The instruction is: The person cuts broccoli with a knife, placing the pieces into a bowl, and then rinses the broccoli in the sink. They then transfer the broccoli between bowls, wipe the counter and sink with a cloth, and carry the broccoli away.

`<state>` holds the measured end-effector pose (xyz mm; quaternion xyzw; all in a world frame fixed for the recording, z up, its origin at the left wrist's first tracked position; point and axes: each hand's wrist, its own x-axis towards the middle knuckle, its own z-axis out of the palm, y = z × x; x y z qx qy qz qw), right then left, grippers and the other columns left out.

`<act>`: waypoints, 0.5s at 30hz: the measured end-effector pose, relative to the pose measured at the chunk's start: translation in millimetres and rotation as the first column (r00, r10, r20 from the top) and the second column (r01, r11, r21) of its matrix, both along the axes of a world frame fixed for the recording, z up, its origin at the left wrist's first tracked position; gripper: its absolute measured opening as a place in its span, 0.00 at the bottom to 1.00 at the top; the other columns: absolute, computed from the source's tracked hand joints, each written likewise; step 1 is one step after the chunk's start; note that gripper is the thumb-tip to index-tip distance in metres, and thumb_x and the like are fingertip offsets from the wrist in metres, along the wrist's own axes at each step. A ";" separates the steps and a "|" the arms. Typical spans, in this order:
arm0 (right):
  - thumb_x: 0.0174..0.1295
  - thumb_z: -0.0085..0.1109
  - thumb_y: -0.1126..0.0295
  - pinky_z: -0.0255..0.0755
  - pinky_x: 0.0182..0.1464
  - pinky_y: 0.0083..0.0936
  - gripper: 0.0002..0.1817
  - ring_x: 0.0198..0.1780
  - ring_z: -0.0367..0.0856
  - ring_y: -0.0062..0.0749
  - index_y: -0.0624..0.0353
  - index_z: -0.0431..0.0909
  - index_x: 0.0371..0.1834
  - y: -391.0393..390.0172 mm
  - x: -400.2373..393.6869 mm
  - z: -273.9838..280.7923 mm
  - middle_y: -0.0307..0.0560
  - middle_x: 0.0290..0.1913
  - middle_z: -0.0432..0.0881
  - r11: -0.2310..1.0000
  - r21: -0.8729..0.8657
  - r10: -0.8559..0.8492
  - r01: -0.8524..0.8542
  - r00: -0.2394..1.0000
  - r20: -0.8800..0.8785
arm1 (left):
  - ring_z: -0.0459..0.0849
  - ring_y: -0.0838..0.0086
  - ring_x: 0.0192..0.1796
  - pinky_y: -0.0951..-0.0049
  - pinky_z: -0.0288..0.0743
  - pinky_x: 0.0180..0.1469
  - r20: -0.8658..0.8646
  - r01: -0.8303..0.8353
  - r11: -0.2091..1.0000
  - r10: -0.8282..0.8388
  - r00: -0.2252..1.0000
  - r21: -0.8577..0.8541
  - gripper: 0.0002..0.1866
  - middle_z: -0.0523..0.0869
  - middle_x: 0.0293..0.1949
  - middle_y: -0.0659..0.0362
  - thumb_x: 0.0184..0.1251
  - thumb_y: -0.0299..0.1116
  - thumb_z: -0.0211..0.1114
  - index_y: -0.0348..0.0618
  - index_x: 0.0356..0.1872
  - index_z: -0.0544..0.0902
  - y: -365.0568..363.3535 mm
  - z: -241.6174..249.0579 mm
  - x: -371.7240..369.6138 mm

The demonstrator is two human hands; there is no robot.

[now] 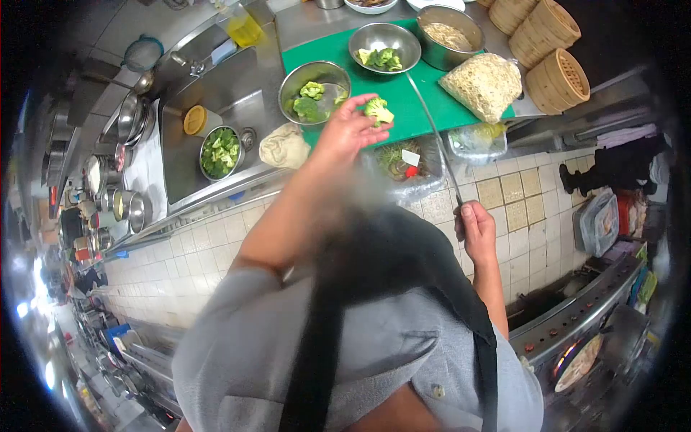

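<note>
My left hand (pixel 348 133) holds a broccoli floret (pixel 379 111) in its fingertips, over the green cutting board (pixel 399 101). My right hand (pixel 476 225) is closed around the handle of a long knife (pixel 435 129). The blade shows nearly edge-on, and its tip reaches over the board near a metal bowl (pixel 369 34) with cut broccoli inside. Beside my left hand stands another metal bowl (pixel 286 97) holding several florets. To the right of the blade lies a clear bag (pixel 484 88) of pale, crumbly-looking food.
A sink (pixel 173 162) on the left holds a bowl of broccoli (pixel 220 153) and a yellow-lidded tub (pixel 196 121). A cloth (pixel 283 146) lies on its edge. Bamboo steamers (pixel 558 81) stand right of the board. A lit stove (pixel 547 345) is at lower right; a person's dark-clothed legs (pixel 612 167) show beyond.
</note>
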<state>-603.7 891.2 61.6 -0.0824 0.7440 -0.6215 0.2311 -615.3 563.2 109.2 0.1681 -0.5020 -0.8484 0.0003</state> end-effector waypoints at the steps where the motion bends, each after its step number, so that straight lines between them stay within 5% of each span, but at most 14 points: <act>1: 0.74 0.50 0.61 0.61 0.22 0.16 0.15 0.19 0.67 0.14 0.60 0.76 0.33 -4.1 -0.4 4.5 0.34 0.19 0.73 0.999 -0.001 0.041 -0.041 0.999 -0.024 | 0.80 0.49 0.59 0.55 0.78 0.60 0.003 0.012 1.000 -0.012 1.000 0.001 0.29 0.75 0.58 0.42 0.65 0.17 0.55 0.37 0.67 0.60 7.3 -1.0 1.1; 8: 0.70 0.56 0.61 0.68 0.28 0.26 0.16 0.23 0.73 0.24 0.63 0.77 0.31 -24.8 2.5 11.6 0.41 0.19 0.75 0.978 0.194 0.093 -0.077 0.993 -0.078 | 0.82 0.60 0.54 0.58 0.79 0.54 0.016 0.061 0.987 -0.059 0.998 -0.146 0.26 0.79 0.53 0.48 0.65 0.22 0.63 0.37 0.61 0.63 38.7 -14.5 14.4; 15: 0.68 0.58 0.59 0.69 0.29 0.37 0.17 0.23 0.74 0.50 0.62 0.75 0.29 -24.9 5.0 18.7 0.55 0.20 0.75 0.935 0.348 0.166 -0.063 0.948 -0.273 | 0.81 0.62 0.54 0.58 0.79 0.55 0.007 -0.011 0.997 0.010 1.000 0.073 0.22 0.77 0.56 0.49 0.64 0.19 0.62 0.37 0.58 0.67 43.7 -20.3 21.5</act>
